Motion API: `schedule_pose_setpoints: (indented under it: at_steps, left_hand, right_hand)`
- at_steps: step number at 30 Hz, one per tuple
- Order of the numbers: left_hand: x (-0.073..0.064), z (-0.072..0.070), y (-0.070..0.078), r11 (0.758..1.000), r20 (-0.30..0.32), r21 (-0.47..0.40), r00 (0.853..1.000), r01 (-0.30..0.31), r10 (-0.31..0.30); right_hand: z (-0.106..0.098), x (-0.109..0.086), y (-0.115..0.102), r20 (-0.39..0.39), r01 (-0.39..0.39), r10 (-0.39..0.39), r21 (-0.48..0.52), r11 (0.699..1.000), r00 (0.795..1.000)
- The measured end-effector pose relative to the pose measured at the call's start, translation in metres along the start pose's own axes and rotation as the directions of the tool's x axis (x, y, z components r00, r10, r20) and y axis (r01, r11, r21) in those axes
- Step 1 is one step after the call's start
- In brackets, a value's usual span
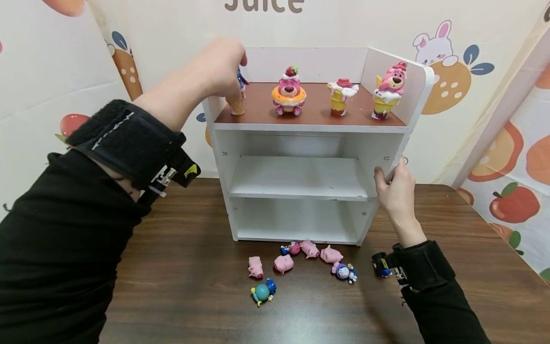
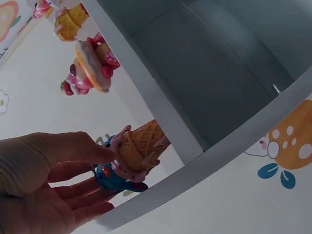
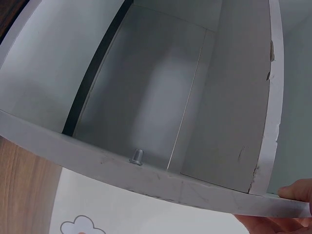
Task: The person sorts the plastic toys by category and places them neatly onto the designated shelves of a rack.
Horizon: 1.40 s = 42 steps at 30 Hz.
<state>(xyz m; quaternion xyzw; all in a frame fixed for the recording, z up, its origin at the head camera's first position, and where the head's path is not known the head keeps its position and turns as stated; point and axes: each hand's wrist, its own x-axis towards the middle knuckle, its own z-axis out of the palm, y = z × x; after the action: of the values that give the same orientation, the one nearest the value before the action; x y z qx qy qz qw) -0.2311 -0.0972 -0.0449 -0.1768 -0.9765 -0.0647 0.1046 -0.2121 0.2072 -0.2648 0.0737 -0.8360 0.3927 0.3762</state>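
Observation:
A small white shelf unit (image 1: 296, 126) stands on the table, with a brown top board. My left hand (image 1: 223, 67) is at the top board's left end, thumb and fingers around a blue-headed ice-cream-cone figurine (image 2: 139, 148) whose cone end meets the board. In the head view the hand hides most of its head. To its right on the same board are a pink bear figurine in an orange ring (image 1: 289, 95), a yellow cone figurine (image 1: 338, 98) and a pink bear cone figurine (image 1: 388, 93). My right hand (image 1: 397, 188) grips the front edge of the unit's right side panel.
On the table before the unit lie several pink pig figurines (image 1: 283, 263), a teal and blue figurine (image 1: 262, 292) and a purple and blue figurine (image 1: 343, 272). Another blue piece (image 1: 384, 272) is partly hidden by the right wrist. A printed wall cloth (image 1: 172, 28) hangs behind.

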Motion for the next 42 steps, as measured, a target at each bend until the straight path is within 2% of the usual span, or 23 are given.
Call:
schedule_pose_setpoints:
  at_steps: [3, 6, 10, 14, 17, 21, 26, 28, 29, 32, 33, 34, 35, 38, 39, 40, 42]
  left_hand:
    - [-0.003, -0.002, -0.001, 1.000, -0.058, -0.002, 0.998, -0.004, 0.003]
    - [-0.002, -0.003, -0.008, 1.000, -0.138, 0.000, 0.990, -0.004, 0.004]
    - [0.002, -0.002, -0.022, 1.000, -0.247, 0.004, 0.969, 0.001, 0.000]
    - [-0.004, 0.002, -0.028, 1.000, -0.341, -0.022, 0.940, -0.007, -0.001]
    - [-0.014, 0.006, -0.028, 0.998, -0.419, -0.030, 0.907, -0.049, 0.032]
    - [-0.031, 0.012, -0.025, 0.990, -0.520, -0.011, 0.847, -0.140, 0.114]
    - [-0.070, 0.020, -0.002, 0.959, -0.598, 0.003, 0.768, -0.283, 0.228]
    - [-0.085, 0.025, 0.007, 0.945, -0.615, 0.001, 0.745, -0.326, 0.257]
    - [-0.091, 0.028, 0.010, 0.941, -0.619, 0.002, 0.738, -0.339, 0.268]
    - [-0.096, 0.047, 0.007, 0.921, -0.625, 0.012, 0.716, -0.390, 0.311]
    - [-0.095, 0.057, 0.003, 0.914, -0.619, 0.006, 0.716, -0.406, 0.323]
    - [-0.091, 0.070, -0.005, 0.905, -0.616, 0.026, 0.707, -0.424, 0.348]
    - [-0.087, 0.085, -0.012, 0.902, -0.610, 0.020, 0.710, -0.432, 0.353]
    - [-0.080, 0.128, -0.028, 0.895, -0.567, -0.004, 0.738, -0.446, 0.365]
    - [-0.083, 0.137, -0.028, 0.894, -0.543, -0.024, 0.757, -0.448, 0.364]
    - [-0.087, 0.145, -0.027, 0.891, -0.528, -0.032, 0.765, -0.453, 0.369]
    - [-0.101, 0.150, -0.016, 0.885, -0.498, -0.068, 0.784, -0.460, 0.369]
  right_hand:
    - [0.001, 0.001, 0.000, -0.010, -0.004, 0.004, -0.012, 1.000, 1.000]
    - [0.001, 0.001, 0.001, -0.013, -0.006, 0.005, -0.014, 1.000, 1.000]
    - [0.000, 0.002, 0.001, -0.002, -0.010, 0.010, -0.008, 1.000, 1.000]
    - [-0.001, 0.001, -0.001, 0.002, -0.014, 0.014, -0.009, 1.000, 1.000]
    - [-0.001, 0.001, -0.002, -0.001, -0.013, 0.013, -0.010, 1.000, 1.000]
    - [0.000, 0.001, -0.001, -0.005, -0.015, 0.015, -0.016, 1.000, 1.000]
    - [0.000, 0.001, -0.001, -0.006, -0.015, 0.015, -0.016, 1.000, 1.000]
    - [0.000, 0.000, -0.001, -0.004, -0.015, 0.015, -0.013, 1.000, 1.000]
    - [0.000, 0.000, -0.001, -0.002, -0.015, 0.015, -0.013, 1.000, 1.000]
    - [0.000, 0.000, -0.002, 0.000, -0.021, 0.021, -0.013, 1.000, 1.000]
    - [0.000, 0.000, -0.001, 0.001, -0.025, 0.025, -0.015, 1.000, 1.000]
    - [0.000, 0.000, -0.001, 0.000, -0.029, 0.029, -0.016, 0.999, 1.000]
    - [0.000, 0.001, -0.001, -0.001, -0.031, 0.031, -0.019, 0.999, 1.000]
    - [0.000, 0.001, -0.001, -0.004, -0.034, 0.034, -0.026, 0.999, 0.999]
    - [0.000, 0.001, -0.001, -0.005, -0.032, 0.031, -0.028, 0.999, 0.999]
    - [-0.001, 0.001, -0.001, -0.007, -0.029, 0.029, -0.028, 0.999, 1.000]
    - [-0.001, 0.001, 0.000, -0.010, -0.024, 0.023, -0.026, 0.999, 1.000]
